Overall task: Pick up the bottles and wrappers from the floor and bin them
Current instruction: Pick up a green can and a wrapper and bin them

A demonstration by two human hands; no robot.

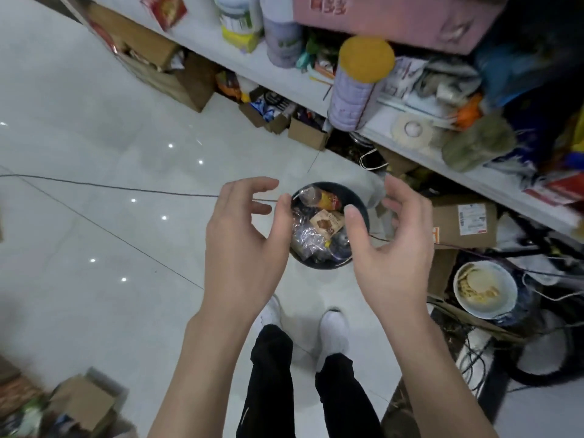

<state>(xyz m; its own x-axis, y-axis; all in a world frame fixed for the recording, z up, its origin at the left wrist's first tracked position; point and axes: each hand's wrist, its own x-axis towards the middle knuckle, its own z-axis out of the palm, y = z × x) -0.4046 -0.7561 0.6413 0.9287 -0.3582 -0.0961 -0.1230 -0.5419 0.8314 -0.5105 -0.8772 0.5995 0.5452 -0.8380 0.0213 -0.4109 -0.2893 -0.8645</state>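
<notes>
Evidently nearly done: bottles [308, 238] and wrappers [327, 223] fill the bin [319, 265], left hand [243, 235] and right hand [392, 248] hovering empty, grip open.

bin [327, 264], centre: dark, near-black rim. inside it: clear crumpled bottles [308, 238], an orange-red wrapper [330, 199] at its 12 o'clock, a tan wrapper [327, 224] with brown print mid-bin. floor [94, 137]: glossy white tiles, thin dark grout lines. 6 o'clock: white shoes [335, 330], black trousers [271, 374]. 1 o'clock: lavender canister [354, 96], yellow lid [366, 58], pink box [395, 17]. 4 o'clock: white bowl [505, 279], pale yellow contents. 3 o'clock: brown cardboard box [464, 222].
</notes>
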